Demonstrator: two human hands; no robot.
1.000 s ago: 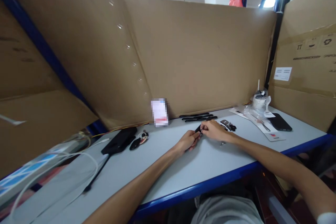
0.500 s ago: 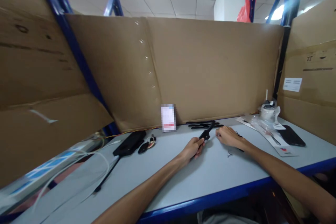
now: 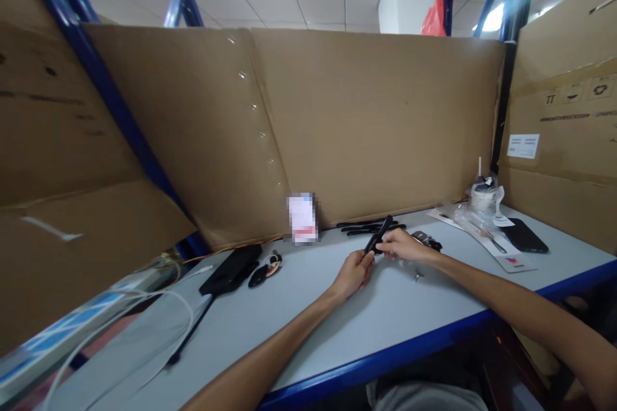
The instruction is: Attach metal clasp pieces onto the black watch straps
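My left hand (image 3: 354, 275) is closed around the lower end of a slim black stick-like part (image 3: 384, 229), which tilts up and away. My right hand (image 3: 400, 246) is closed in a pinch against the side of this part; whatever sits between its fingertips is too small to make out. Beyond the hands, several black strips (image 3: 357, 228) lie by the cardboard wall. Just past my right wrist is a cluster of small dark and metallic pieces (image 3: 427, 241). Below that wrist, a few tiny shiny metal pieces (image 3: 418, 276) rest on the tabletop.
Keys with a fob (image 3: 265, 270) and a black power-bank-like box (image 3: 230, 270) with a cable lie to the left. A power strip (image 3: 72, 327) runs along the left edge. At right are a phone (image 3: 525, 236), a blister card (image 3: 513, 261) and a wrapped white cup (image 3: 483, 198).
My right hand has moved left from the small pieces to the black part in my left hand. The part now stands slightly steeper. The view has shifted a little to the right.
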